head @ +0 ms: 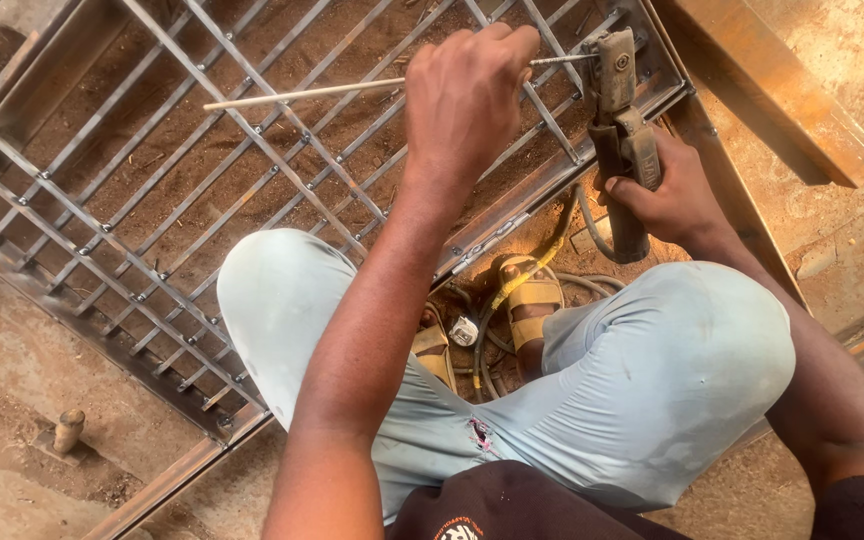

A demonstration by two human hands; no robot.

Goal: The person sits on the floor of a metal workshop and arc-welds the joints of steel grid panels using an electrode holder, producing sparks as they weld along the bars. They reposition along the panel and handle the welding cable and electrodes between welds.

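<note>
My left hand (pixel 467 95) pinches a long pale welding rod (pixel 302 94) that lies level above a steel lattice grille (pixel 152 200). The rod's bare end meets the jaws of a worn electrode holder (pixel 614 110). My right hand (pixel 667 190) is wrapped round that holder's dark handle, near the grille's right frame. Both arms reach out over my knees in light grey trousers (pixel 642 380). The fingertips of my left hand are hidden behind its back.
The grille lies on dirt ground, its frame bar (pixel 552 180) running diagonally just ahead of my knees. Sandalled feet (pixel 532 300) rest among yellow and grey cables (pixel 497 300). A rusty steel section (pixel 782 90) lies at the top right. A small metal stub (pixel 69 430) stands at the lower left.
</note>
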